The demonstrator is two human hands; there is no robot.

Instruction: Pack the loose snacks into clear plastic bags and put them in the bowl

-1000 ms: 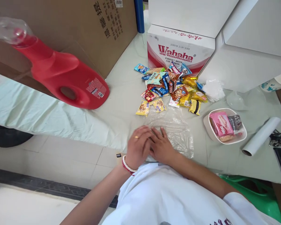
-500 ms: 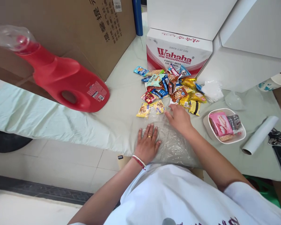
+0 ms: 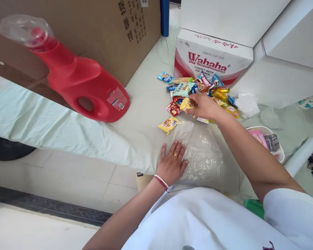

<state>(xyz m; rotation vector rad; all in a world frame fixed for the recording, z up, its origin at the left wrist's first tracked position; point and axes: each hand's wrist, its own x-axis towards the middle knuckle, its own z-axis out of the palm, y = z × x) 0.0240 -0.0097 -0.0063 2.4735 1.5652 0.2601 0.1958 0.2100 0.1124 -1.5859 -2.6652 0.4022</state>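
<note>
My left hand [image 3: 172, 162] lies flat, fingers stretched out, on the left edge of a clear plastic bag [image 3: 205, 156] spread at the table's front. Over the snack pile, my right hand [image 3: 203, 105] pinches a small yellow cookie packet [image 3: 187, 104]. Another yellow cookie packet [image 3: 169, 125] lies on the cloth just beyond the bag. The pile holds several small wrapped snacks, among them a mint-green packet [image 3: 183, 89], a red packet [image 3: 173, 108] and a gold packet [image 3: 221, 94]. My right hand and forearm hide part of the pile.
A large red jug [image 3: 94, 90] stands at left before a brown carton [image 3: 104, 31]. Behind the pile is a Wahaha water box [image 3: 211, 59]. To the right are a white tub [image 3: 282, 152] with snacks, a white roll [image 3: 304, 154], a crumpled white bag [image 3: 247, 104] and a paper cup [image 3: 310, 101].
My right hand has moved forward from the bag's far edge to the pile and picked up one of the two yellow cookie packets. My left hand stays flat on the bag. The view has shifted.
</note>
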